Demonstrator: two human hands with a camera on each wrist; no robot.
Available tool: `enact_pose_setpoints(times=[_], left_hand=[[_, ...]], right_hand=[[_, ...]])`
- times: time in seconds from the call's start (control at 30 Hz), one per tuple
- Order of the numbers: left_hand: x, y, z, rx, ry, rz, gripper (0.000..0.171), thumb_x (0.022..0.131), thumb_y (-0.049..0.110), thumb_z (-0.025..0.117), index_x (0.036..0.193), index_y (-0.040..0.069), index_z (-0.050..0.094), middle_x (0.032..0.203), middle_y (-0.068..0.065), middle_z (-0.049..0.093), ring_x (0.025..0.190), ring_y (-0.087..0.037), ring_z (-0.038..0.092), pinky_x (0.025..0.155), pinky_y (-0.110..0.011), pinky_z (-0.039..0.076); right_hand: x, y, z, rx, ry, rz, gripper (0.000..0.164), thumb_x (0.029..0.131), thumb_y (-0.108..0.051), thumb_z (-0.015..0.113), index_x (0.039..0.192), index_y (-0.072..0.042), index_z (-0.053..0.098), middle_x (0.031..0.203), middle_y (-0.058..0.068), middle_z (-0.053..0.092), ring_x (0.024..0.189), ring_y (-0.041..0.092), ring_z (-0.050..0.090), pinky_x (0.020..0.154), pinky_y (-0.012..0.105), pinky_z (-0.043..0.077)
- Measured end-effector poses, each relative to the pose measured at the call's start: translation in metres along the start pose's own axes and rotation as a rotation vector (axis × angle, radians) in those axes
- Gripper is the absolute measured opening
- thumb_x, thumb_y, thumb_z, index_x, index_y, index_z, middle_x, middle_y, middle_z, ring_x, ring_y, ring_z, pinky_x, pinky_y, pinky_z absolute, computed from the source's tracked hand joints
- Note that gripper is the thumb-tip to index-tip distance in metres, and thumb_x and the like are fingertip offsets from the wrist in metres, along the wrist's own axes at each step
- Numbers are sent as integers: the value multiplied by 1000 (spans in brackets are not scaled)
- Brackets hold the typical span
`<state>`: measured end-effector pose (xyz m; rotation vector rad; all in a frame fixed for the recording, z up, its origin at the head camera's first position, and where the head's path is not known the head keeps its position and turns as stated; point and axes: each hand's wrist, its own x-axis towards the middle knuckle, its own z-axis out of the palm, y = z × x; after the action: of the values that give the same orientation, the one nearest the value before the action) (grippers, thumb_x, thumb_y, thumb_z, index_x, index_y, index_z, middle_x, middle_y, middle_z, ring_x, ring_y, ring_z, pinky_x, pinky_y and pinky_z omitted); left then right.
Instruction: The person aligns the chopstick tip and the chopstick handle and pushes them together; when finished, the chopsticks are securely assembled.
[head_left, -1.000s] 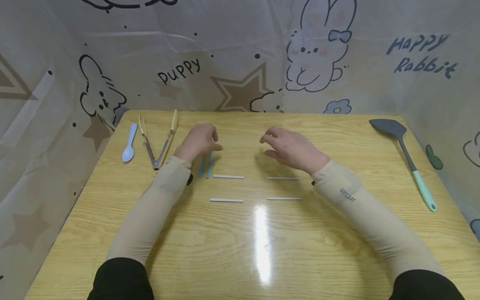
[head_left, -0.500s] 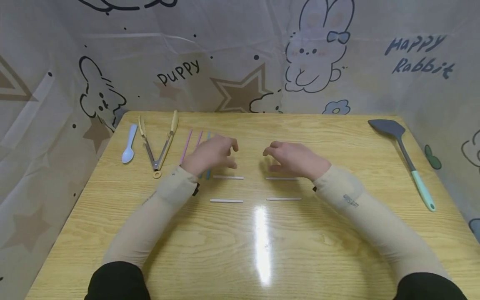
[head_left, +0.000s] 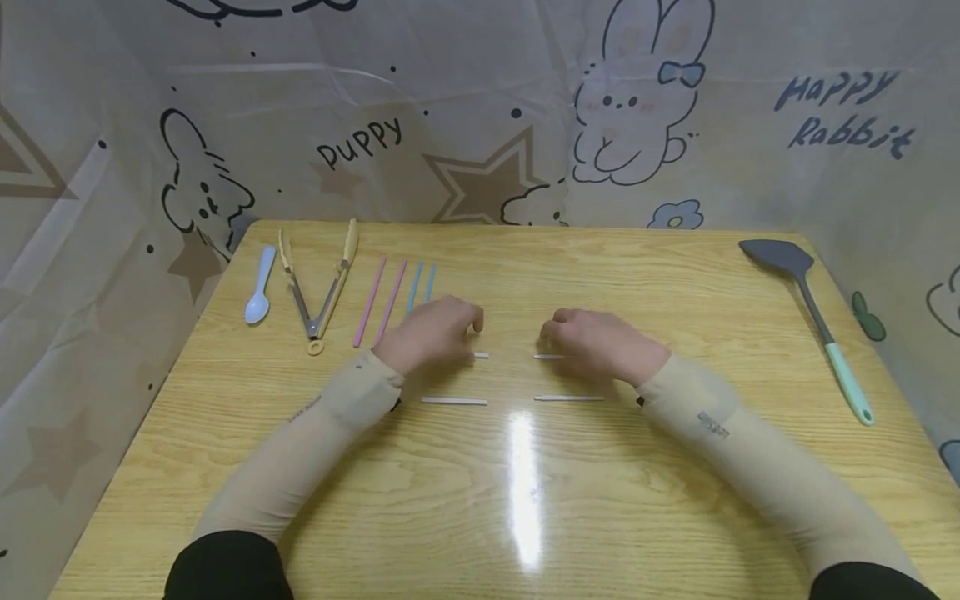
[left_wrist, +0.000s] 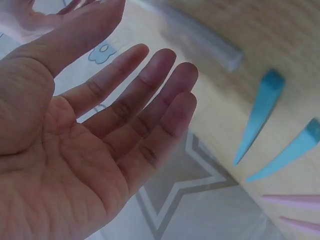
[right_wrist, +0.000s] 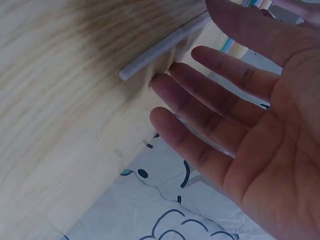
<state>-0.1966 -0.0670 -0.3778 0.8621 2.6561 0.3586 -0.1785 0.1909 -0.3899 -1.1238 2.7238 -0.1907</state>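
In the head view my left hand hovers above the upper left white stick, covering most of it. My right hand is over the upper right white stick, whose inner end shows. The left wrist view has the left fingers extended and apart from the white stick. From the right wrist, the fingers look nearly straight beside the other white stick; the thumb overlaps its far end, and contact is unclear. Two more white sticks, one left and one right, lie nearer the person.
Two blue sticks and two pink sticks lie beyond and left of the left hand. Further left are spread tongs and a light blue spoon. A grey spatula with a green handle lies far right.
Both hands have come down and nearer the person, the left one also moving right, to stand over the upper white sticks. The pink and blue sticks are now more exposed.
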Motion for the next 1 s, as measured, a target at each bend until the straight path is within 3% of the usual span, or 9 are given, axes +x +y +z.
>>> enact_pose_setpoints(times=[0.33, 0.53, 0.77, 1.0], left_hand=[[1, 1, 13, 73, 25, 35, 23, 78, 6, 83, 87, 7, 62, 85, -2, 61, 80, -19, 58, 69, -32, 52], [2, 3, 18, 80, 65, 19, 17, 81, 7, 81, 86, 8, 65, 83, 0, 63, 80, -18, 60, 68, -32, 53], [2, 3, 22, 121, 93, 16, 7, 88, 1, 70, 86, 7, 68, 85, -3, 66, 80, -19, 63, 67, -32, 55], [0, 5, 24, 188, 96, 46, 8, 94, 4, 63, 86, 6, 64, 87, -4, 62, 80, -18, 60, 66, -33, 54]], right_hand=[[-5, 1, 3, -7, 7, 20, 19, 86, -17, 78, 91, -7, 63, 80, 1, 53, 67, 14, 52, 58, 30, 50], [-6, 2, 5, -14, 50, 5, 18, 88, -18, 77, 83, -9, 61, 75, -1, 50, 62, 13, 49, 54, 29, 47], [-7, 3, 10, -32, 74, 18, 19, 88, -17, 76, 79, -12, 60, 74, -3, 49, 62, 13, 49, 54, 30, 48], [-7, 2, 17, -142, 144, -38, 21, 88, -9, 74, 78, -9, 55, 72, -1, 49, 59, 14, 48, 50, 29, 48]])
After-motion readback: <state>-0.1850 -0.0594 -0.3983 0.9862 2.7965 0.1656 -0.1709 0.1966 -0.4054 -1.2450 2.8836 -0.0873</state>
